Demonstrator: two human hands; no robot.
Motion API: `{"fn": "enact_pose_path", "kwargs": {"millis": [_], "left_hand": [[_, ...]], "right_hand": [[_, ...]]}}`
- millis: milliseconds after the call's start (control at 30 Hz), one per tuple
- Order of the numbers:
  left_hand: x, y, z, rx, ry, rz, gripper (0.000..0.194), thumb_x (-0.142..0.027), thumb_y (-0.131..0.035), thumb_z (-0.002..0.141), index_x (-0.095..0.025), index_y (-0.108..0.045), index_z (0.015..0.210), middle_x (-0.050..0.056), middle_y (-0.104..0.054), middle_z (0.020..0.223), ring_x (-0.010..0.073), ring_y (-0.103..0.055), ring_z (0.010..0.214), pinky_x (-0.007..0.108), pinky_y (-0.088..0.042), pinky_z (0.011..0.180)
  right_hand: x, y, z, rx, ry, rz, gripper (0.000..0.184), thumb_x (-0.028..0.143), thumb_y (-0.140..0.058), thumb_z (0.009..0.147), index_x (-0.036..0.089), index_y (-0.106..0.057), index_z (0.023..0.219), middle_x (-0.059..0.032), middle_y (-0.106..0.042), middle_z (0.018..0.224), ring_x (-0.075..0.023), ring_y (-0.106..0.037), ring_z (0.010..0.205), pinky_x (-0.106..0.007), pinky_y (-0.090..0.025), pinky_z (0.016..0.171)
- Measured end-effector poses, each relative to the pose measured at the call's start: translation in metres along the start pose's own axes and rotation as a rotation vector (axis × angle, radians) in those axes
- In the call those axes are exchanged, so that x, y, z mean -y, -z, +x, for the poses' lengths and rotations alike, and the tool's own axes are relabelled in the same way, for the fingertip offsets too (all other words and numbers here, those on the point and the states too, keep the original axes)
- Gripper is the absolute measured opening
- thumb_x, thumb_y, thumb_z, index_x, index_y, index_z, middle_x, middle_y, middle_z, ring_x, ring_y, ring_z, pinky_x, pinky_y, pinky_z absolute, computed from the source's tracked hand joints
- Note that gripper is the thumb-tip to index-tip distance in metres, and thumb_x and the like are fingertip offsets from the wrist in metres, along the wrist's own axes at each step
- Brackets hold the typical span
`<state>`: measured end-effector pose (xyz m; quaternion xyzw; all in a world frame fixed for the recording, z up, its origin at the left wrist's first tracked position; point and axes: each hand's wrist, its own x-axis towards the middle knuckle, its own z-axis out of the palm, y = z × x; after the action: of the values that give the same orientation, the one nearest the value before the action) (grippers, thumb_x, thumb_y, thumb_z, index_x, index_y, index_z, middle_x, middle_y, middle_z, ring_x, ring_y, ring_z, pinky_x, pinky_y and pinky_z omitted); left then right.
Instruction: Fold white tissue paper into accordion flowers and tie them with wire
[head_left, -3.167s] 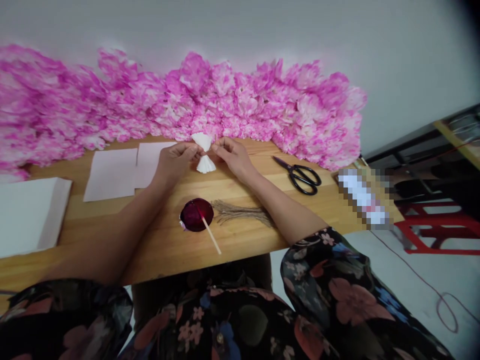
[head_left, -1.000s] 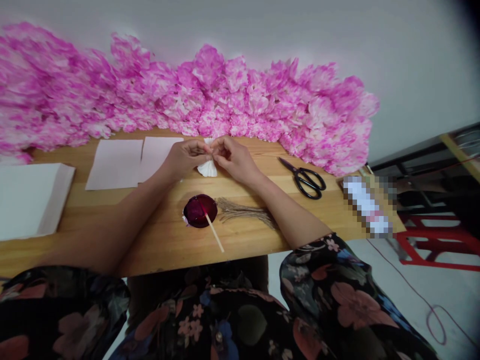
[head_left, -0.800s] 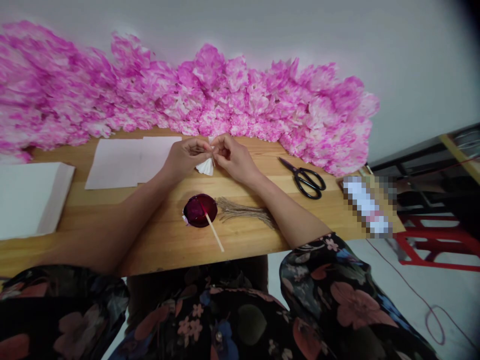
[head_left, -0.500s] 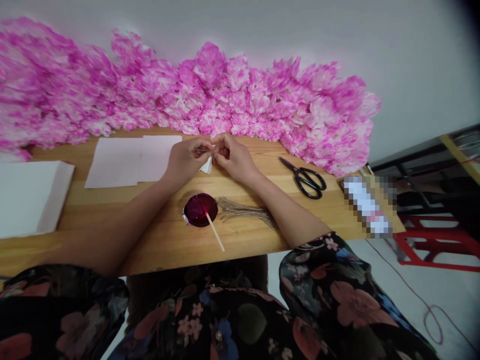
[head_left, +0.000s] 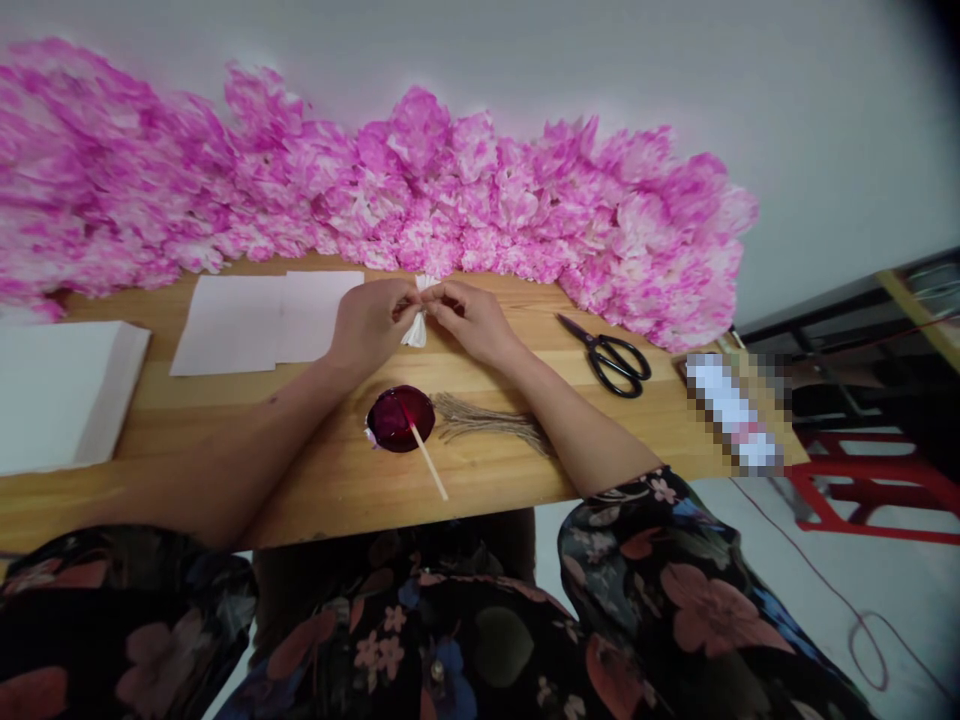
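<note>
Between my two hands is a piece of white paper [head_left: 414,333], gathered narrow at its middle and fanned out in pleats above and below. My left hand [head_left: 375,318] pinches it from the left side. From the right, the fingertips of my right hand [head_left: 471,315] close on the same gathered middle. Whether a strand of twine lies under the fingers is hidden. Nearer to me, a bowl of dark magenta liquid [head_left: 390,420] has a wooden stick [head_left: 433,468] leaning in it. A bundle of brown twine strands [head_left: 491,420] lies right of the bowl, partly behind my right forearm.
Pink-and-white paper flowers [head_left: 420,190] are heaped along the back of the wooden table [head_left: 322,490]. Black-handled scissors [head_left: 615,360] lie at the right. At left are flat pale sheets [head_left: 229,325] and a thick white paper stack [head_left: 60,400]. A red stool [head_left: 885,490] stands beyond the table's right end.
My fingers have drawn closer together at the paper's middle. The paper's upper fan now shows above my fingers, and its lower fan has turned more upright.
</note>
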<state>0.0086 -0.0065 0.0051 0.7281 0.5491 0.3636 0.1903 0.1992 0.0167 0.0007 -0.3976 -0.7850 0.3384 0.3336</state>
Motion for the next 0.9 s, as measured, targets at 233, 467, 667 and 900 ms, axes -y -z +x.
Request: {"fn": "enact_pose_path", "kwargs": {"millis": [233, 467, 667, 900], "left_hand": [[0.001, -0.003, 0.0, 0.011, -0.034, 0.107, 0.008, -0.023, -0.066, 0.085, -0.021, -0.074, 0.087, 0.006, -0.072, 0.082, 0.0244, -0.062, 0.08, 0.035, -0.044, 0.079], [0.002, -0.005, 0.0, 0.023, -0.062, 0.151, 0.009, -0.022, -0.066, 0.085, -0.021, -0.074, 0.088, 0.007, -0.074, 0.085, 0.0261, -0.065, 0.084, 0.036, -0.044, 0.079], [-0.001, -0.003, 0.0, 0.05, -0.057, 0.252, 0.012, -0.023, -0.063, 0.087, -0.02, -0.074, 0.09, 0.007, -0.074, 0.084, 0.0251, -0.067, 0.081, 0.034, -0.045, 0.077], [-0.003, -0.001, -0.001, 0.059, -0.071, 0.275, 0.015, -0.021, -0.06, 0.089, -0.019, -0.074, 0.091, 0.006, -0.075, 0.085, 0.023, -0.067, 0.081, 0.033, -0.048, 0.077]], "right_hand": [[0.003, 0.003, 0.0, 0.025, -0.014, -0.01, 0.019, 0.027, -0.059, 0.096, 0.017, -0.074, 0.098, -0.0021, -0.074, 0.088, -0.016, -0.06, 0.079, -0.028, -0.042, 0.076], [0.006, 0.003, 0.0, 0.006, 0.077, -0.277, 0.015, 0.019, -0.057, 0.095, 0.017, -0.072, 0.093, -0.0054, -0.072, 0.09, -0.0192, -0.06, 0.084, -0.031, -0.04, 0.078], [0.013, 0.015, -0.001, -0.047, 0.085, -0.526, 0.015, 0.019, -0.056, 0.097, 0.018, -0.07, 0.1, -0.0099, -0.072, 0.101, -0.0248, -0.06, 0.096, -0.034, -0.041, 0.081], [0.005, 0.02, 0.0, -0.008, 0.148, -0.336, 0.02, 0.019, -0.057, 0.096, 0.019, -0.069, 0.113, -0.0076, -0.072, 0.105, -0.0221, -0.061, 0.096, -0.035, -0.044, 0.088]]}}
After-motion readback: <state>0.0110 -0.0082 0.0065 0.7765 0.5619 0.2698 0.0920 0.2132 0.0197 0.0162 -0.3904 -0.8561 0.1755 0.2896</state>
